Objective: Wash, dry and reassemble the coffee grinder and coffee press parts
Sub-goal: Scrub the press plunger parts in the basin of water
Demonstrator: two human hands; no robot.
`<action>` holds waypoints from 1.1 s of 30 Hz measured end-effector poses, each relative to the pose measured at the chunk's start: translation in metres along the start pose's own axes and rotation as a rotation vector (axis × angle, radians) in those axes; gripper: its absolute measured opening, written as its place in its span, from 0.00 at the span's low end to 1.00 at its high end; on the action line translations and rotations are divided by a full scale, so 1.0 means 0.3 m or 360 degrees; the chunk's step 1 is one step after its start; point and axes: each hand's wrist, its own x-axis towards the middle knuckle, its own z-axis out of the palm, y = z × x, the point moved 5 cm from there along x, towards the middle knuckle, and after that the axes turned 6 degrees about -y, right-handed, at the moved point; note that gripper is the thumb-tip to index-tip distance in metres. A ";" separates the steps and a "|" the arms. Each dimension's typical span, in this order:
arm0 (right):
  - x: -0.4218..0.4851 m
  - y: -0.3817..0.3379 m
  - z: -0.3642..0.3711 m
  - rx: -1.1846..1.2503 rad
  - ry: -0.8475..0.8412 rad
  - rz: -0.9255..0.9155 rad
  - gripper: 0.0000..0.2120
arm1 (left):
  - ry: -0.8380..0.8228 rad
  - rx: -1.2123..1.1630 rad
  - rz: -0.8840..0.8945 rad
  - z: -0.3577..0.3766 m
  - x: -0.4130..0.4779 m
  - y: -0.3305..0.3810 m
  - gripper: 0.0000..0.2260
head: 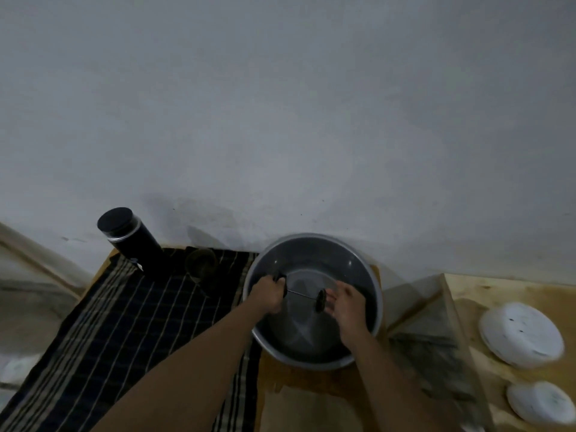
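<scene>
I hold the coffee press plunger [304, 295] level over a grey metal basin [372, 277] of water. My left hand [267, 297] grips its black lid end. My right hand [347, 302] has its fingers on the dark round filter disc [321, 301] at the other end of the thin rod. A tall black cylinder with a black cap [131, 236], seemingly the grinder body, stands upright at the back left on a dark striped cloth [124, 322]. A dark glass cup [201, 263] stands beside it.
The basin and cloth rest on a wooden table [311, 397] against a white wall. To the right, on a separate wooden surface [498, 294], lie two white round objects [520, 335] [539, 402]. A gap with a grey floor separates the two surfaces.
</scene>
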 end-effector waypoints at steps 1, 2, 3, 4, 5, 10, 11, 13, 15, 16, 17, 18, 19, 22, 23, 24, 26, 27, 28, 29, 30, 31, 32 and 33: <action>0.017 0.008 -0.004 -0.0007 0.0029 0.0001 0.09 | -0.0001 0.0067 0.0038 0.011 0.003 0.007 0.29; 0.030 0.015 -0.007 -0.0027 0.0042 0.0016 0.09 | -0.0032 0.0158 0.0059 0.025 0.011 0.014 0.31; 0.046 0.029 -0.010 -0.0057 0.0050 0.0038 0.09 | -0.0069 0.0150 0.0064 0.035 0.025 0.012 0.31; 0.060 0.043 -0.016 -0.0095 0.0062 0.0064 0.08 | -0.0156 0.0062 -0.0025 0.045 0.030 -0.006 0.30; 0.076 0.057 -0.019 -0.0141 0.0084 0.0088 0.09 | -0.0253 -0.0013 -0.0101 0.057 0.058 -0.016 0.28; 0.122 0.094 -0.069 -0.0241 0.0433 0.0261 0.14 | -0.0314 -0.0098 -0.0150 0.089 0.080 -0.048 0.20; 0.130 0.099 -0.066 -0.0256 0.0454 0.0308 0.15 | -0.0318 -0.0093 -0.0131 0.091 0.084 -0.049 0.20; 0.145 0.101 -0.030 -0.0220 0.0323 0.0385 0.13 | -0.0323 -0.0145 -0.0103 0.090 0.094 -0.045 0.21; 0.159 0.099 -0.001 -0.0228 0.0161 0.0438 0.09 | -0.0321 -0.0167 -0.0105 0.086 0.100 -0.042 0.21; 0.164 0.089 0.002 -0.0281 0.0127 0.0413 0.09 | -0.0327 -0.0161 -0.0105 0.086 0.100 -0.041 0.21; 0.171 0.078 -0.006 -0.0328 0.0142 0.0362 0.10 | -0.0326 -0.0155 -0.0107 0.082 0.097 -0.039 0.21; 0.165 0.057 -0.018 -0.0384 0.0209 0.0317 0.12 | -0.0325 -0.0169 -0.0115 0.079 0.094 -0.039 0.21; 0.166 0.046 -0.035 -0.0419 0.0290 0.0282 0.14 | -0.0332 -0.0184 -0.0122 0.077 0.092 -0.039 0.22; 0.162 0.042 -0.028 -0.0500 0.0202 0.0271 0.13 | -0.0340 -0.0195 -0.0127 0.079 0.086 -0.041 0.21; 0.160 0.049 -0.010 -0.0531 0.0071 0.0290 0.12 | -0.0336 -0.0195 -0.0129 0.079 0.083 -0.039 0.20; 0.156 0.049 0.005 -0.0582 -0.0025 0.0298 0.11 | -0.0322 -0.0205 -0.0131 0.079 0.088 -0.040 0.20; 0.150 0.029 0.006 -0.0631 0.0008 0.0230 0.12 | -0.0319 -0.0240 -0.0134 0.078 0.089 -0.039 0.19; 0.154 0.026 -0.007 -0.0634 0.0100 0.0191 0.13 | -0.0328 -0.0251 -0.0137 0.078 0.088 -0.039 0.19; 0.158 0.026 -0.014 -0.0635 0.0150 0.0172 0.13 | -0.0326 -0.0253 -0.0135 0.078 0.089 -0.040 0.20; 0.157 0.029 -0.008 -0.0625 0.0117 0.0186 0.13 | -0.0320 -0.0255 -0.0132 0.076 0.088 -0.040 0.20; 0.155 0.038 0.005 -0.0600 0.0032 0.0227 0.13 | -0.0313 -0.0263 -0.0132 0.075 0.086 -0.039 0.20; 0.156 0.048 0.015 -0.0568 -0.0027 0.0250 0.13 | -0.0315 -0.0272 -0.0133 0.073 0.083 -0.037 0.19; 0.155 0.050 0.020 -0.0544 -0.0019 0.0242 0.13 | -0.0325 -0.0279 -0.0127 0.075 0.083 -0.036 0.19; 0.155 0.044 0.014 -0.0529 0.0057 0.0197 0.12 | -0.0337 -0.0290 -0.0119 0.077 0.080 -0.034 0.18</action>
